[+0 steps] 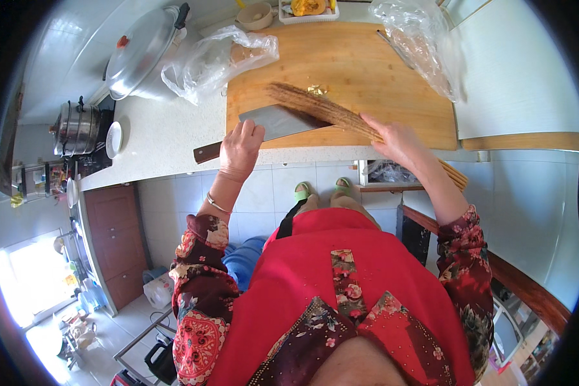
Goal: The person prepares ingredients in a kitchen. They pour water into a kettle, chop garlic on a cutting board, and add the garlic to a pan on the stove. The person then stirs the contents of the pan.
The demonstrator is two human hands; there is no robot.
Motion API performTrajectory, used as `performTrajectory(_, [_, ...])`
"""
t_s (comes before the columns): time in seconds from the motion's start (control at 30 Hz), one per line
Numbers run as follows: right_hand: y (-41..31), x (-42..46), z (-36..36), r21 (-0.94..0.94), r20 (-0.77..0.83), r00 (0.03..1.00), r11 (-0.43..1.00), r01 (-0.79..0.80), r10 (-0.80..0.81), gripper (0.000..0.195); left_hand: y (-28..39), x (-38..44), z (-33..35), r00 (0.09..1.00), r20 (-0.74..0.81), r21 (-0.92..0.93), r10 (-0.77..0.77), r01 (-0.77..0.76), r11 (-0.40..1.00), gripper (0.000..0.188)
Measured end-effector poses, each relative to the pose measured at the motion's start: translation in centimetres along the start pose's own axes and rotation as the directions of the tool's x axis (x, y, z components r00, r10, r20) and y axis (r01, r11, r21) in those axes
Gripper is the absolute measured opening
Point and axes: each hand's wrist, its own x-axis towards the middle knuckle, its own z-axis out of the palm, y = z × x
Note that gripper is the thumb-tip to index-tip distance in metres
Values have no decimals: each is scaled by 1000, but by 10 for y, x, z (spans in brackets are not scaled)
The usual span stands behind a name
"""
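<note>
My left hand (241, 147) grips a cleaver (282, 123) near where the wooden handle meets the broad metal blade. The blade points right, over the front part of a bamboo cutting board (405, 103). My right hand (391, 137) is closed around a bundle of thin sticks with a brown bristly end, a brush or small whisk broom (318, 105). The bristles lie across the far side of the blade, and the yellowish stick ends come out under my right forearm. A few small yellow pieces (317, 90) lie on the board just beyond the bristles.
Clear plastic bags lie at the board's back left (207, 60) and back right (422, 53). Behind stand a small bowl (256, 16) and a white tray (310, 18) with cut pumpkin. A large lidded aluminium pot (142, 53) occupies the left counter. An open drawer (391, 173) holds plastic bags.
</note>
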Motion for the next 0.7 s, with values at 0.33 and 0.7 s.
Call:
performTrajectory(0.33, [50, 13, 28, 223, -201, 976, 974, -34, 80, 63, -13, -80, 7, 875, 162, -445, -456, 477, 758, 14])
performTrajectory(0.7, [56, 35, 32, 46, -96, 980, 985, -169, 173, 60, 39, -80, 61, 420, 771, -636, -478, 511, -578, 11])
